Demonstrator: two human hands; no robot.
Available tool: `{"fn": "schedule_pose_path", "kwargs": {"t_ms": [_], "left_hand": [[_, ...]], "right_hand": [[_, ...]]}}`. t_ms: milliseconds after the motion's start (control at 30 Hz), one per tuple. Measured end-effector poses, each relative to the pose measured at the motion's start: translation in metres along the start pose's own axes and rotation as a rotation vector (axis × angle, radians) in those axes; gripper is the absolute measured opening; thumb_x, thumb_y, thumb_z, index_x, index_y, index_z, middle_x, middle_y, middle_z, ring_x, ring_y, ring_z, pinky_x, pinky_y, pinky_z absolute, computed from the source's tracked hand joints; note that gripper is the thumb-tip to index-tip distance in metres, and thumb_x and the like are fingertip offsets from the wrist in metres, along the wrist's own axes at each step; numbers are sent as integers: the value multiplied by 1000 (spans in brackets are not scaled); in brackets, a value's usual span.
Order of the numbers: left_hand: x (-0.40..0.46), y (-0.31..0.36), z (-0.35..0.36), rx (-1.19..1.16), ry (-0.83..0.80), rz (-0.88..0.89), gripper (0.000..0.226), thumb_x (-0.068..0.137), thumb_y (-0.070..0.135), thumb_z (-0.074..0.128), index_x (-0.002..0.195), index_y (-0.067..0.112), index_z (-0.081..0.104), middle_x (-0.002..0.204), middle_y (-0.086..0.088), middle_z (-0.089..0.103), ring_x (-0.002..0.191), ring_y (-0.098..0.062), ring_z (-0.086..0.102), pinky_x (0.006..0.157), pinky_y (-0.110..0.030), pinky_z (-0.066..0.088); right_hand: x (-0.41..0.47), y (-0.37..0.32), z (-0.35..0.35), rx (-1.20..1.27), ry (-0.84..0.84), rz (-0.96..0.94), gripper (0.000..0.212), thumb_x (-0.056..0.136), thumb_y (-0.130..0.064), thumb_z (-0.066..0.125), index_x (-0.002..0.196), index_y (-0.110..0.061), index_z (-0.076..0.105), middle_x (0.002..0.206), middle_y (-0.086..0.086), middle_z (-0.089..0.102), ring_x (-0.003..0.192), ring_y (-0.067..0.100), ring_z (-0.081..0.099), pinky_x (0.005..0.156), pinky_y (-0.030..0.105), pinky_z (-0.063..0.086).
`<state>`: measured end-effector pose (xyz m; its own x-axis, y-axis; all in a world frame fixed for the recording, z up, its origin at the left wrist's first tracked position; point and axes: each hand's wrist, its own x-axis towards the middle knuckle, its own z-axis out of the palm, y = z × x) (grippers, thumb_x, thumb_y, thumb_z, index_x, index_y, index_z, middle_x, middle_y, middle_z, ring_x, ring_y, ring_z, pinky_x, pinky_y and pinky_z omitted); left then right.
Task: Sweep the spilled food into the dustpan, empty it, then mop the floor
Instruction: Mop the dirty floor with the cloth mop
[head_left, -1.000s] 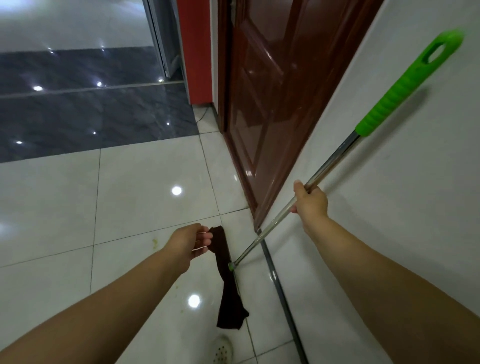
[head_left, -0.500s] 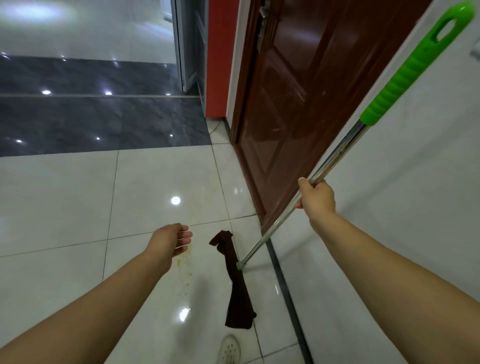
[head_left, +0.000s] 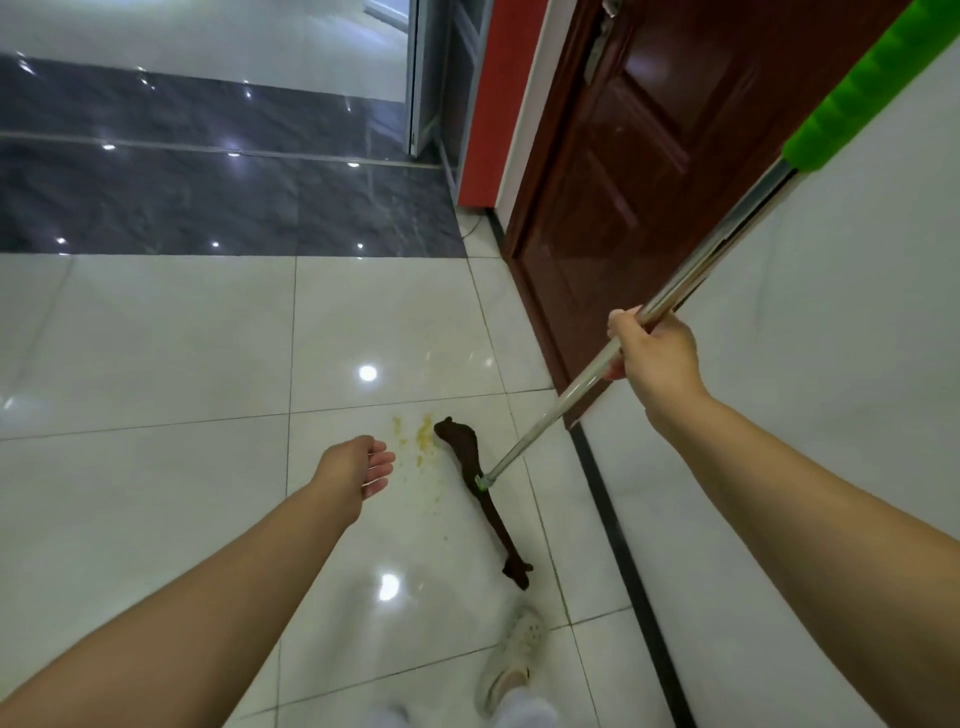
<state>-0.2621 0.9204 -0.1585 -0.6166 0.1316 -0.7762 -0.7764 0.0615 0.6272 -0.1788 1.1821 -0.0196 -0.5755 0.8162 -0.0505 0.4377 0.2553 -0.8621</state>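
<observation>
A mop with a silver pole (head_left: 550, 415) and a bright green grip (head_left: 862, 83) slants from upper right down to the floor. Its dark brown cloth head (head_left: 478, 488) lies flat and narrow on the white tiles. My right hand (head_left: 652, 358) is shut around the pole at mid-length. Yellow food crumbs and smears (head_left: 423, 441) lie just left of the cloth's far end. My left hand (head_left: 363, 467) hovers above the floor left of the crumbs, fingers loosely apart, holding nothing. No dustpan is in view.
A dark red wooden door (head_left: 613, 208) and a white wall (head_left: 831, 364) with a black skirting strip (head_left: 628, 566) run along the right. A dark grey tile band (head_left: 208, 197) crosses the floor ahead. My shoe (head_left: 514, 654) stands below the mop head.
My left hand has let go of the mop cloth and drawn back to the left. The cloth now lies on the floor, and the yellow crumbs beside it have come into view.
</observation>
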Motion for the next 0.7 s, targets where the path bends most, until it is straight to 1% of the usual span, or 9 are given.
{"fn": "schedule_pose_path", "kwargs": {"t_ms": [67,133,200,267,333,400,467,567,700], "left_hand": [[-8,-9,-17,6,9,-26,26,98,15,40,76,9,54,73,-6,58,61,-13,53,57,-24,44],[-15,-13,-30,11,21,-34,27,98,14,40,76,8,53,72,-7,57,60,-14,52,57,-23,44],[-21,-16,-39,18,24,-36,27,98,13,39,76,8,53,73,-7,57,61,-14,52,59,-23,44],[-29,-20,-45,26,13,-45,26,98,12,39,77,7,54,73,-7,57,61,-13,52,60,-23,44],[-37,-24,-50,35,1,-53,19,98,11,41,87,5,55,74,-7,57,61,-13,51,59,-23,44],[-47,-34,-55,40,0,-55,14,97,10,44,96,4,56,75,-7,59,62,-13,53,59,-23,45],[-56,-49,-59,44,-3,-60,15,96,10,45,100,4,58,76,-7,60,61,-13,54,58,-23,47],[-69,-75,-67,78,-15,-72,15,95,11,46,98,4,60,75,-7,61,58,-12,53,56,-22,47],[-86,-110,-78,138,-6,-66,17,94,13,47,90,5,61,72,-6,63,55,-12,53,50,-23,48]], "right_hand": [[-29,-6,7,-4,-83,-13,14,88,-35,57,83,-23,61,52,-9,61,48,4,63,54,20,56],[-56,-10,13,13,-175,-21,11,89,-29,58,82,-21,61,64,-4,62,55,8,65,55,20,56],[-80,-10,19,36,-264,-20,10,90,-24,59,87,-15,61,76,4,62,64,15,64,57,22,57],[-102,-5,24,25,-335,-17,14,91,-23,59,92,-9,61,81,7,60,68,17,62,56,22,57],[-122,6,30,-5,-402,1,14,92,-21,59,91,-7,61,82,7,59,70,17,61,58,21,58],[-144,22,34,-18,-475,47,11,93,-19,59,86,-11,59,82,6,58,72,16,61,61,22,58],[-165,41,34,-18,-551,79,11,94,-18,58,84,-12,57,82,4,56,74,16,59,63,21,57],[-201,71,25,-42,-658,68,13,95,-18,55,91,-6,56,83,4,55,76,15,57,67,20,56],[-249,101,4,-75,-672,88,11,95,-13,53,93,-2,55,83,8,54,75,15,56,71,24,55]]}}
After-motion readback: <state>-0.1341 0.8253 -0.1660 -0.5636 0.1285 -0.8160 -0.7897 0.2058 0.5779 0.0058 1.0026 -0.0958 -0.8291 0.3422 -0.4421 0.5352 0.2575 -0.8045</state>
